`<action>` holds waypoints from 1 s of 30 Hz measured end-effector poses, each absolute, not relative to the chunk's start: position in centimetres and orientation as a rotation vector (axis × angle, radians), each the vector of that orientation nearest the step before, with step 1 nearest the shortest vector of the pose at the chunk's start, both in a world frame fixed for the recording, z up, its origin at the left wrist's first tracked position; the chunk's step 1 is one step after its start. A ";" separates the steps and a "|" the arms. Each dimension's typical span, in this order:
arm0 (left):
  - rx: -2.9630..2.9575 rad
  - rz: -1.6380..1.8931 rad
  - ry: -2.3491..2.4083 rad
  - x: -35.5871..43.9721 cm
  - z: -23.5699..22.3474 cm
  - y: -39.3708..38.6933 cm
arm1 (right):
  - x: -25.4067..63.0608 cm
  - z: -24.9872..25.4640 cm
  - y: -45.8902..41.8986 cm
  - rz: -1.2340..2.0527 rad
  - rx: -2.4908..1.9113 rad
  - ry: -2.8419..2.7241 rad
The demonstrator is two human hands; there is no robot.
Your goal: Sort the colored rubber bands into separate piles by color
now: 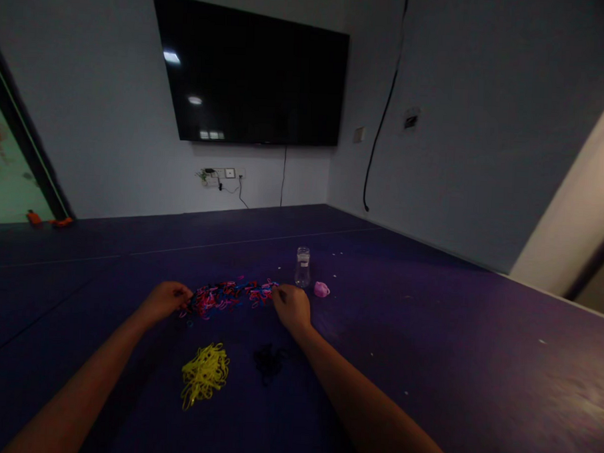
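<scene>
A long heap of mixed pink, red, blue and black rubber bands [213,299] lies on the purple surface between my hands. My left hand [166,302] touches its left end, thumb and fingers pinched together. At the right end is my right hand [293,307], its fingers curled closed against the bands. What either hand pinches is too small or hidden to name. Nearer to me are a pile of yellow rubber bands [205,374] and a small dark pile of black bands [269,360]. Just beyond my right hand stands a clear bottle [303,268], uncapped, beside a pink lid [322,289].
The purple surface [427,339] reaches to the walls, with small white scraps scattered to the right. A large screen [258,78] hangs on the far wall above sockets [224,174] and cords. A black cable [384,110] runs down the right wall.
</scene>
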State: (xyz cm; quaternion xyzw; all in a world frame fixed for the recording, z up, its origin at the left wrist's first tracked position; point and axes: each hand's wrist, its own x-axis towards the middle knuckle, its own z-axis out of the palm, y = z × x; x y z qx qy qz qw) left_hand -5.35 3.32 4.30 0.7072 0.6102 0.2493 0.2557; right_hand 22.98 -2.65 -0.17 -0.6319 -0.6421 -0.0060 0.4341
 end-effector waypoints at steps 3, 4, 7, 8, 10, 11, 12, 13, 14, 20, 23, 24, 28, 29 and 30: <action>1.905 0.749 1.581 -5.5 4.1 3.4 | 23.0 -0.1 -2.7 -0.021 -1.578 -1.605; 1.900 0.760 1.580 -5.5 4.0 3.5 | 23.0 -0.1 -2.7 -0.025 -1.579 -1.605; 1.909 0.749 1.593 -5.6 3.9 3.7 | 23.0 -0.2 -2.7 -0.029 -1.575 -1.603; 1.924 0.735 1.599 -5.7 4.0 3.7 | 23.0 -0.2 -2.6 -0.027 -1.574 -1.602; 1.965 0.690 1.612 -5.7 4.0 3.8 | 23.0 -0.2 -2.6 -0.026 -1.575 -1.599; 1.989 0.655 1.614 -5.7 4.1 3.8 | 23.0 -0.2 -2.6 -0.026 -1.575 -1.597; 2.013 0.613 1.612 -5.7 4.1 3.8 | 23.0 -0.3 -2.6 -0.026 -1.573 -1.597; 2.035 0.570 1.609 -5.6 4.1 3.7 | 23.0 -0.3 -2.6 -0.025 -1.570 -1.597; 2.056 0.534 1.607 -5.6 4.1 3.7 | 23.0 -0.3 -2.6 -0.025 -1.564 -1.598; 2.141 0.460 1.643 -5.4 3.9 3.6 | 23.0 -0.4 -2.5 -0.028 -1.551 -1.592; 2.149 0.405 1.683 -5.5 3.9 3.5 | 23.0 -0.3 -2.6 -0.020 -1.557 -1.589; 2.153 0.382 1.686 -5.6 4.0 3.5 | 23.0 -0.3 -2.6 -0.017 -1.558 -1.590; 2.171 0.343 1.656 -5.8 3.9 3.5 | 23.0 -0.2 -2.6 -0.011 -1.550 -1.595; 2.173 0.343 1.651 -5.9 3.8 3.5 | 23.0 -0.2 -2.6 -0.011 -1.546 -1.594; 2.173 0.340 1.649 -5.9 3.7 3.5 | 23.0 -0.2 -2.6 -0.009 -1.543 -1.595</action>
